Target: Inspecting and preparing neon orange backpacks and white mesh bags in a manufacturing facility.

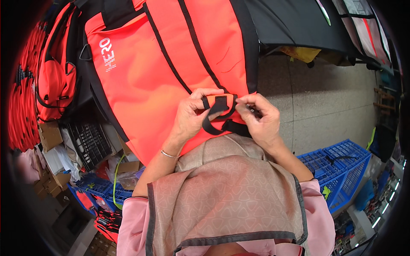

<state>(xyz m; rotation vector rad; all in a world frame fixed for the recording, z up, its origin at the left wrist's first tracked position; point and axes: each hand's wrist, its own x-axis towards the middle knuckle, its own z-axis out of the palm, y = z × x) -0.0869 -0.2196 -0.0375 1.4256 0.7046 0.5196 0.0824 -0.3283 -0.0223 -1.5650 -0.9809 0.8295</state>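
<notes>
A red-orange bag (141, 85) is lying across the frame's upper middle, its long axis slanting down rightward; at centre, the left hand (189, 116) and right hand (262, 121) are pinching opposite ends of its black-edged orange tab (230, 100).

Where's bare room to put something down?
The grey tiled floor between blue plastic crates and the black draped surface looks bare; so does the orange fabric bag below its white lettering. It's crowded around the left hand, right hand and black webbing strap.
</notes>
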